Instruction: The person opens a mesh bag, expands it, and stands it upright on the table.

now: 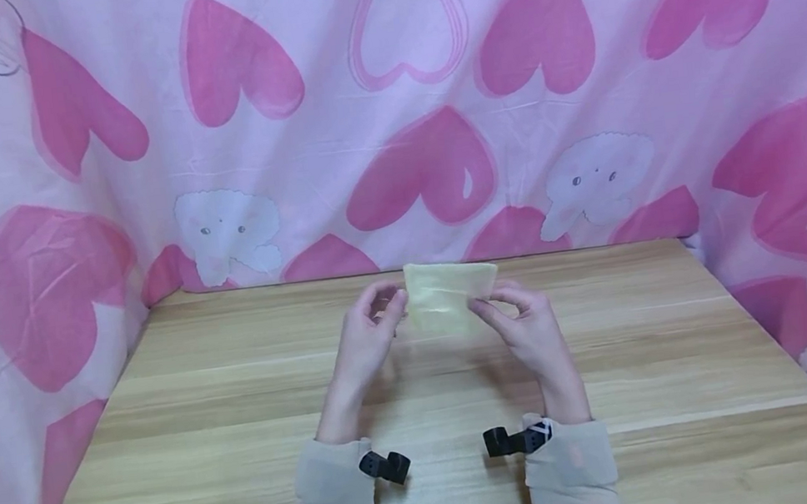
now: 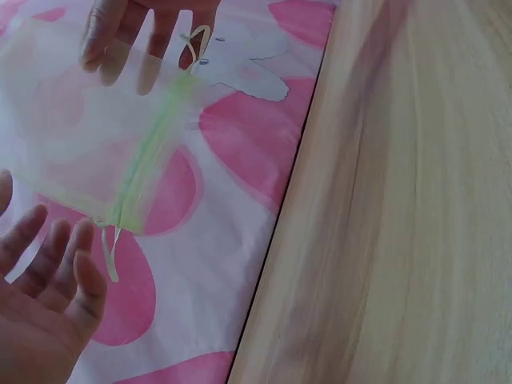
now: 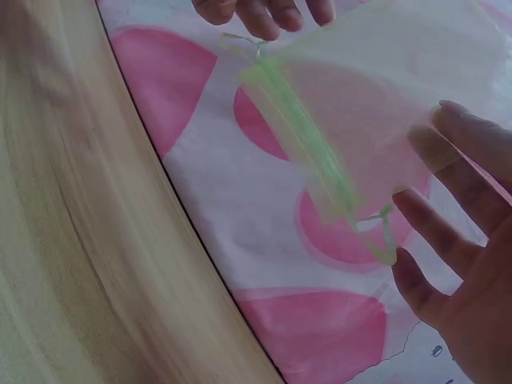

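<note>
From the head view, I have the bag (image 1: pixel 445 285), thin and pale yellow, up above the table (image 1: pixel 207 436), in front of the middle of its far edge. My right hand (image 1: pixel 529 325) pinches the bag's right side, thumb in front and fingers behind. My left hand (image 1: pixel 364 332) has bent fingers, its thumb tip right at the bag's left side; I can't tell whether it pinches. Behind the far edge hangs a pink heart-print cloth (image 1: pixel 233 159), and each sleeve (image 1: pixel 333 475) has a black mount (image 1: pixel 386 466) at the cuff.

From the left wrist, I see a green band (image 2: pixel 152 152) across the bag's table-side end, with a cord loop (image 2: pixel 111 256) at each end of it. The left hand's fingers are slightly bent and apart, beside the bag.

From the right wrist, I see the right hand's upper fingers reaching behind the sheer bag, the lower ones near a cord loop; I can't see the thumb here.
</note>
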